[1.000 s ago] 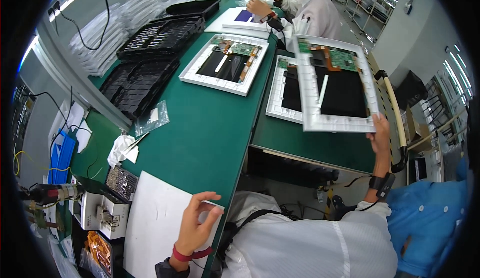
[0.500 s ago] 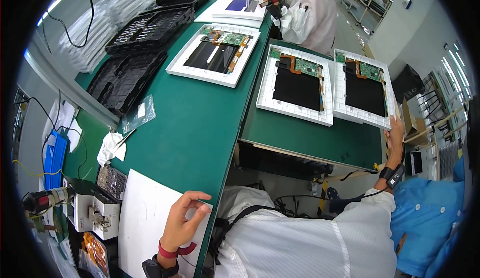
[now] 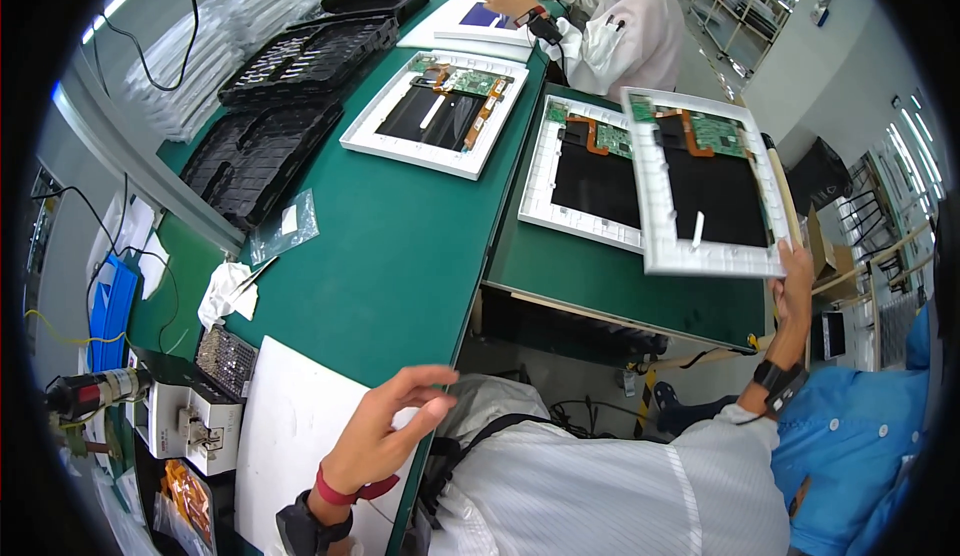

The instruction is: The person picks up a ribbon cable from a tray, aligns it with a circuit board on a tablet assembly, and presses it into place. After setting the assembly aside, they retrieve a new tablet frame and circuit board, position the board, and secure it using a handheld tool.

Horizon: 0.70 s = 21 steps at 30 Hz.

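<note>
My right hand (image 3: 795,281) grips the lower right corner of a white-framed display panel (image 3: 655,226), which has a black back, a green circuit board and orange flex cables. This panel is lifted and overlaps a similar white-framed panel (image 3: 540,191) lying on the green side table. My left hand (image 3: 385,431), with a red band at its wrist, hovers over the edge of a white sheet (image 3: 290,426); its fingers are apart and hold nothing. A third white-framed panel (image 3: 465,161) lies farther off on the green bench.
Black plastic trays (image 3: 250,161) line the bench's left side near a clear bag (image 3: 285,226) and a crumpled white cloth (image 3: 228,294). A white device (image 3: 205,431) stands at lower left. Another person (image 3: 630,36) works at the far end; someone in blue (image 3: 850,436) is at right.
My right hand has raised the right-hand panel off the side table and brought it left over its neighbour. My left hand has shifted slightly right, its fingers spreading.
</note>
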{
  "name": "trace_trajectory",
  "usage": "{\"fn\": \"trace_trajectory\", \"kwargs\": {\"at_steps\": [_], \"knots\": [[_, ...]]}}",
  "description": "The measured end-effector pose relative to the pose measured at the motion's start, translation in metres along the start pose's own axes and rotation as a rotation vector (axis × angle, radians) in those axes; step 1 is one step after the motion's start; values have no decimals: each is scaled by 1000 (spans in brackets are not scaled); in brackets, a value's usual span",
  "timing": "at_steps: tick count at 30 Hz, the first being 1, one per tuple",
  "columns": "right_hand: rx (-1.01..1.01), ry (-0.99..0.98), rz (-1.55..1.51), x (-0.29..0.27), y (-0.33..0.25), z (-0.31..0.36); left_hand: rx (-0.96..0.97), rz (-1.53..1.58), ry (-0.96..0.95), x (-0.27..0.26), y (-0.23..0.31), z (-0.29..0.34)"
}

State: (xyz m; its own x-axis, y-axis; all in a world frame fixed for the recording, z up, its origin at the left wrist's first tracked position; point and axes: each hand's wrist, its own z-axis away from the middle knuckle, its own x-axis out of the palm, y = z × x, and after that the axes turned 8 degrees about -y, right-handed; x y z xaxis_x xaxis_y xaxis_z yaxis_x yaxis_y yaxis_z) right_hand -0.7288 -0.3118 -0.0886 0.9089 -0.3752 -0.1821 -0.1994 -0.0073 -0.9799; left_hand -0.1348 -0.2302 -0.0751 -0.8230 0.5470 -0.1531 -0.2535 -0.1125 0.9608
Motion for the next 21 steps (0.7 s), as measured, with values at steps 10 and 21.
{"fn": "trace_trajectory", "kwargs": {"at_steps": [10,21], "knots": [[71,-713,-199,169,-39,52,66,771,8,6,-4,-47],[256,-674,-808,256,-36,74,303,798,348,0,-20,-19]]}}
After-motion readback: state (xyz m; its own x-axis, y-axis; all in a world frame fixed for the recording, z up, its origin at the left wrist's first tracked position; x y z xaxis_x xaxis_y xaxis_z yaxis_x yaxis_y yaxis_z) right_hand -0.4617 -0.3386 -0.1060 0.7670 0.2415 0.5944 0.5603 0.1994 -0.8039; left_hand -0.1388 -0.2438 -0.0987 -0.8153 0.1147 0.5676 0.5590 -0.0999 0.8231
